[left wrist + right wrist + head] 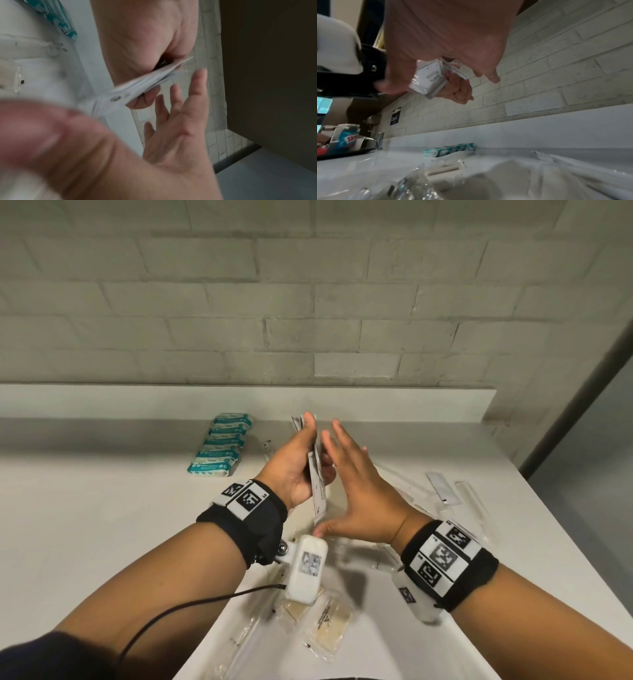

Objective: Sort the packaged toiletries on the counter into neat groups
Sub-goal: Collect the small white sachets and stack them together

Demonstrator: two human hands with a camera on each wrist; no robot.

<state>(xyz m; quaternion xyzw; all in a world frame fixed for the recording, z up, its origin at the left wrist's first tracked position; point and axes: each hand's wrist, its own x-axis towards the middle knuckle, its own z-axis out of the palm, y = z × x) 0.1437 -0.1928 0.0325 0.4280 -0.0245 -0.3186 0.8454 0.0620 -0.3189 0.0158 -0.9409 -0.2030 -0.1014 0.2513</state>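
Observation:
My left hand (301,463) grips a stack of flat white sachets (318,484) upright above the counter, thumb on one side and fingers curled behind. The same stack of sachets (429,78) shows edge-on in the right wrist view and as sachets (137,86) in the left wrist view. My right hand (356,484) is flat with straight fingers beside the stack, its thumb near the stack's lower edge. A neat row of teal-and-white packets (222,445) lies at the back of the counter (102,508), left of my hands.
Clear-wrapped items lie near the front: beige pads (332,625) and long thin wrapped pieces (476,501) with a white sachet (443,487) at right. A faucet (379,140) and a tray with a blue box (349,138) stand far left. Brick wall behind.

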